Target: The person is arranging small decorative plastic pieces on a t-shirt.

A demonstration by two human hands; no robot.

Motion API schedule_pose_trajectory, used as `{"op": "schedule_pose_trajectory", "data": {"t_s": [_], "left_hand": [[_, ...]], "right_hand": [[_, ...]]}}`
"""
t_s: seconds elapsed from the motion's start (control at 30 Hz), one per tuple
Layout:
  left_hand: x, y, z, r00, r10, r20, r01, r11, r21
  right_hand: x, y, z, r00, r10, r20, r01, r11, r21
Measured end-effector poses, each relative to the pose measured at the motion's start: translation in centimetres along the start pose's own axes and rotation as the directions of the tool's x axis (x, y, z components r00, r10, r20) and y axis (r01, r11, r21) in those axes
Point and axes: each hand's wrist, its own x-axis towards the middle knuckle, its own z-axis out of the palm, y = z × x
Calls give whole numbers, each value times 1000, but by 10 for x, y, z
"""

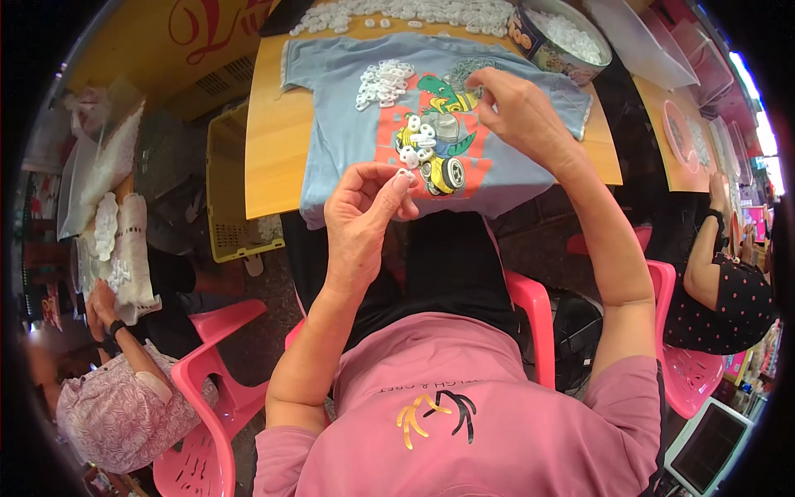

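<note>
The tabletop (269, 141) looks like pale wood or wood laminate, smooth with a faint sheen, and the T-shirt (339, 124) spread on it is soft matt blue-grey cloth with a slightly shinier, rubbery-looking coloured print (439, 137). The small white rings (383, 81) heaped on the cloth look like smooth, faintly glossy plastic, and one sits at the fingertips of the left hand (364, 203). The round tin (559, 37) appears to be printed metal, and the pink chair (534, 302) is glossy moulded plastic.

light blue t-shirt (348, 124) (cartoon print), white rings (383, 83), pink chair (207, 398)
</note>
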Motion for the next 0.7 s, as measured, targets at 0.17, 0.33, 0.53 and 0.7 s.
{"op": "schedule_pose_trajectory", "data": {"t_s": [0.17,0.33,0.53,0.7], "left_hand": [[-1,3,1,1000,-9,5,9,1000,-5],[-3,7,6,1000,-28,12,29,999,-29],[-8,10,10,999,18,47,-18,1000,-9],[-11,12,15,997,38,70,-36,999,-21]], "right_hand": [[-13,-27,-6,998,59,-23,-51,967,250],[-33,-72,-6,921,249,299,-385,466,797],[-49,-102,1,863,295,409,-439,42,897],[-53,-107,3,855,291,430,-439,-36,898]]}}
